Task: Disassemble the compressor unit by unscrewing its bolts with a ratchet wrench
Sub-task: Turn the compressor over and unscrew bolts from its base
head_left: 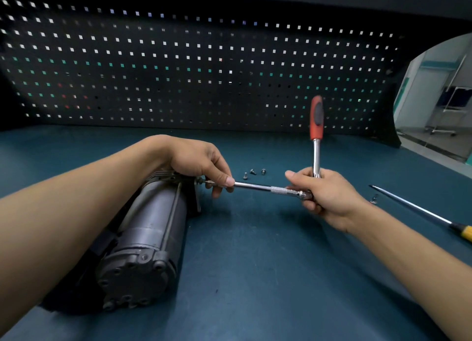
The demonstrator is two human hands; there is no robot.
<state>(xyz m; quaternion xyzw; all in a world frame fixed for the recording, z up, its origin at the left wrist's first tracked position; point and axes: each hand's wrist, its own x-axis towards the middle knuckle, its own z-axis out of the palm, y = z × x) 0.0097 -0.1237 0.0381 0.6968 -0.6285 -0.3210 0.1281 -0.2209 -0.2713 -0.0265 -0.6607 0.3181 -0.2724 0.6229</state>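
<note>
Compressor unit [153, 225]: dark and cylindrical, lying on its side on the bench top. It runs from the lower left of the frame up toward the centre, with its bolted end cap facing the lower edge and its far end under the left hand.
Ratchet wrench [316, 149]: chrome shaft standing almost upright right of centre. A blurred red-and-grey grip is at the top, and the head is buried in the right hand.
Extension bar [255, 186]: chrome, nearly level across the centre. It reaches from the wrench head leftward to the far end of the compressor unit, with a knurled band near the right hand.
Left hand [199, 162]: wrist over the compressor unit's far end. Thumb and fingers are curled round the left tip of the extension bar, pinching it just beside the unit.
Right hand [327, 192]: fingers wrapped round the joint where the wrench head meets the extension bar, thumb pointing left.
Loose bolts [252, 172]: three small ones close together on the bench top, just above the extension bar and between the two hands.
Screwdriver [413, 206]: long thin shaft lying diagonally at the right edge, with a yellow-and-black handle at the lower right. It lies apart from the right hand.
Small metal piece [374, 199]: just beside the screwdriver shaft near its tip; too small to identify.
Bench top [255, 276]: teal surface filling the lower half.
Pegboard [204, 59]: dark, with square holes, across the upper half.
</note>
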